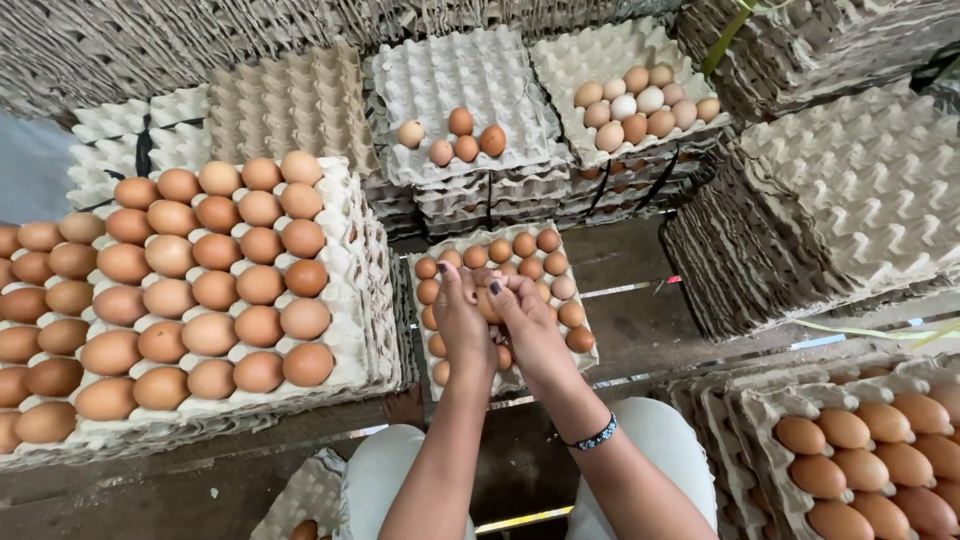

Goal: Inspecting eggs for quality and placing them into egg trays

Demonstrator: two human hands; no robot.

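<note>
Left hand and right hand raised together over the small egg tray at centre, fingers curled, grasping one brown egg pinched between both, just above the tray's filled rows. Beaded bracelet on right wrist. Large full tray of brown eggs close on the left. Tray with four eggs behind, on a stack. Tray of paler eggs beside it. Empty tray stacks on the right
</note>
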